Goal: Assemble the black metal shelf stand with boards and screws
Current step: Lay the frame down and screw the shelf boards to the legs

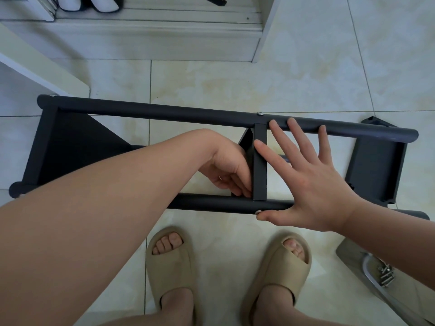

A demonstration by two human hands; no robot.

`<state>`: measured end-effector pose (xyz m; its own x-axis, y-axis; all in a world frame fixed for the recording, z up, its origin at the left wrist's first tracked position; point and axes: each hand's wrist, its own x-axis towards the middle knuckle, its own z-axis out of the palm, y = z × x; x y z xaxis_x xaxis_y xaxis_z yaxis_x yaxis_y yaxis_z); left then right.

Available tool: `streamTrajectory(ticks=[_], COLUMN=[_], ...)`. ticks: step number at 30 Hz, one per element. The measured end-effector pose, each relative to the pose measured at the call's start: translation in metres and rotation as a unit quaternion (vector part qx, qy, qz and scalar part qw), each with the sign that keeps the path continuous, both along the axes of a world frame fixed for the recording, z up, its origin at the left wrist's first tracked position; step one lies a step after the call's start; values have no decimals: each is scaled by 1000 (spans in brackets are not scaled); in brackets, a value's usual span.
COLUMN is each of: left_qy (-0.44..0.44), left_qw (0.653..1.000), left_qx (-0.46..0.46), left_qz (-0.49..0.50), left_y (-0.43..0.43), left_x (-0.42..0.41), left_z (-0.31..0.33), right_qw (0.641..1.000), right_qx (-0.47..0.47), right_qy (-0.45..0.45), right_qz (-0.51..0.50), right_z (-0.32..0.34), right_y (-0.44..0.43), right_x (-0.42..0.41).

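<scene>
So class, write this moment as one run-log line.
step: fixing crossbar | left hand: grips crossbar | right hand: open, spread across frame | screws: in tray

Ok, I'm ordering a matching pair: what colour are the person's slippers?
Plain beige slippers, no pattern; shown clearly in the head view.

Shelf stand lies across the floor (211, 83): far tube (153, 111) behind, near tube (211, 203) in front, w/ left board (70, 142), middle board (260, 165) and right board (376, 170) between them. L hand (228, 170) is inside the frame, just left of middle board, fingers curled against its near end. R hand (313, 182) is spread over the gap right of it, fingertips on far tube, thumb by a screw (259, 211) on near tube. Slippers (169, 262) are in front of the frame; tray (372, 276) w/ screws is at front right, step (141, 41) behind.
</scene>
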<state>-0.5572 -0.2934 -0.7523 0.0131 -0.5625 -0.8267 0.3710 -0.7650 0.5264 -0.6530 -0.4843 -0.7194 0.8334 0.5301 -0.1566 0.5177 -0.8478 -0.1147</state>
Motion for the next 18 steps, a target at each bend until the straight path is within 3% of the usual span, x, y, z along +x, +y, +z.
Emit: streamTrajectory(ticks=[18], left_qy=[36], left_qw=[999], left_qx=[0], left_qz=[13], left_y=[2], left_x=[0], left_z=[1], right_qw=[1000], right_qx=[-3], right_qy=[4], right_qz=[1], right_z=[0], right_y=[-1], right_x=[0])
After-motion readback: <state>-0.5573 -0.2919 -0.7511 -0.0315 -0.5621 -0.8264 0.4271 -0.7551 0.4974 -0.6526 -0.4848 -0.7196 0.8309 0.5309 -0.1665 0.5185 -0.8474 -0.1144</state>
